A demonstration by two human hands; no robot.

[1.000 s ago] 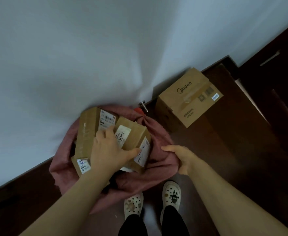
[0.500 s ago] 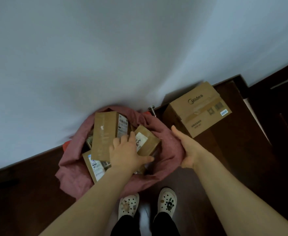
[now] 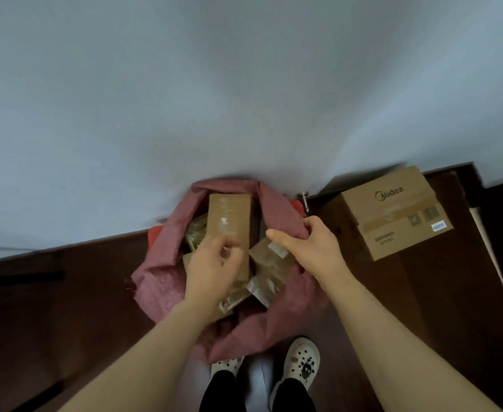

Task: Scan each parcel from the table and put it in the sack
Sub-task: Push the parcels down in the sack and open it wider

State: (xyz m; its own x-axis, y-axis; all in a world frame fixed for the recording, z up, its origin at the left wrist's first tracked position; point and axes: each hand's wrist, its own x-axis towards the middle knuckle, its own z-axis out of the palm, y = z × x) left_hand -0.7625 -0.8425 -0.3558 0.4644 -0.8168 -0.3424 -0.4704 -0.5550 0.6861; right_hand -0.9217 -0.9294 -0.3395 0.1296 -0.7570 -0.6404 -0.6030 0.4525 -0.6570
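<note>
A dusty pink sack (image 3: 161,286) stands open on the dark floor against the wall. Several brown cardboard parcels fill it: a tall one (image 3: 229,215) stands upright at the back, and a smaller one (image 3: 271,260) lies to its right. My left hand (image 3: 211,269) hovers over the lower part of the tall parcel, fingers loosely curled and blurred, holding nothing that I can see. My right hand (image 3: 312,248) grips the sack's right rim, fingers curled over the fabric and thumb pointing left.
A bigger cardboard box marked Midea (image 3: 393,215) sits on the floor to the right of the sack. A metal door stop (image 3: 303,200) stands between them. The pale wall (image 3: 244,84) is directly behind. My white shoes (image 3: 300,361) are just below the sack.
My left hand has let go of the small parcel, which now lies in the sack. My right hand moved from the sack's outer side up to its right rim and took hold of the fabric.
</note>
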